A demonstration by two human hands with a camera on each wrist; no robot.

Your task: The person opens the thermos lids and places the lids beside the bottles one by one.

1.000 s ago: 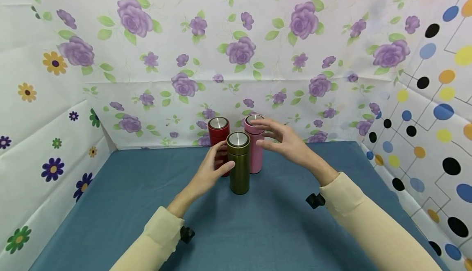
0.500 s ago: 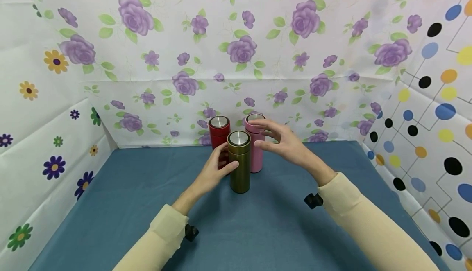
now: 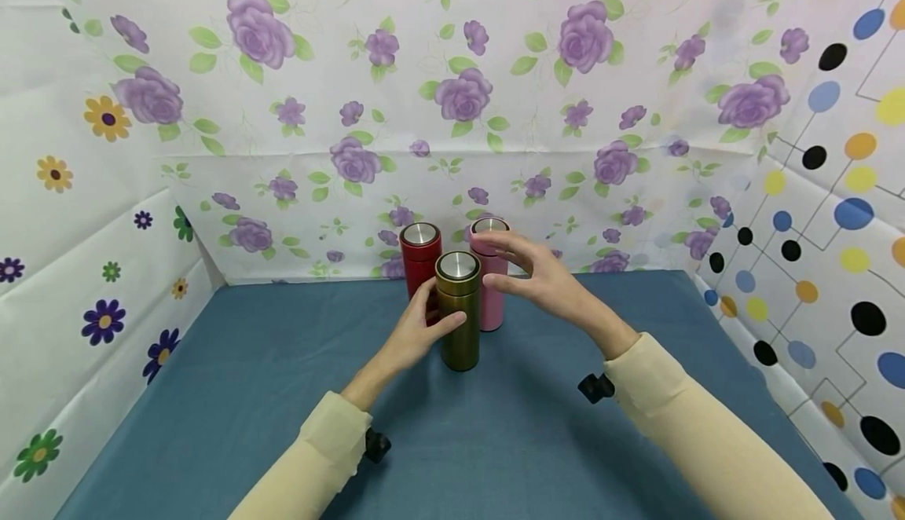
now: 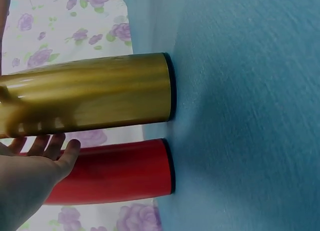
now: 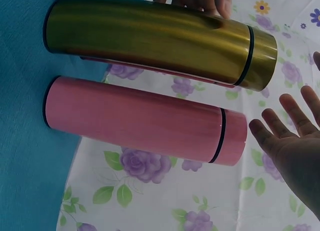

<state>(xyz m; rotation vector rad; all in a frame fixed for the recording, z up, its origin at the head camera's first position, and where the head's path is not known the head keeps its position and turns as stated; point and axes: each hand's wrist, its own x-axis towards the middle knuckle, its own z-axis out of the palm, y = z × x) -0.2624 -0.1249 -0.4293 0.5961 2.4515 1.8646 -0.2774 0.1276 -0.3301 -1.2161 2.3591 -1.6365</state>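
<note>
Three thermos bottles stand upright, close together. The olive-gold bottle (image 3: 459, 324) is in front, the red bottle (image 3: 419, 261) behind it to the left, and the pink bottle (image 3: 491, 300) behind to the right. My left hand (image 3: 412, 335) is at the gold bottle's left side, thumb overlapping its front; in the left wrist view its fingers (image 4: 52, 146) lie right at the bottle's side, mirrored in the metal. My right hand (image 3: 547, 280) hovers with spread, lightly bent fingers beside the pink bottle's top; in the right wrist view a narrow gap separates its fingertips from the pink lid (image 5: 234, 138).
Blue cloth (image 3: 283, 363) covers the table. Behind the bottles hangs a white curtain (image 3: 311, 88) with purple roses. A flower-patterned sheet (image 3: 85, 269) borders the left side and a dotted sheet (image 3: 813, 229) the right.
My left hand has edged rightward along the gold bottle, its thumb reaching farther over the front. The right hand has shifted slightly left. All three bottles keep their places.
</note>
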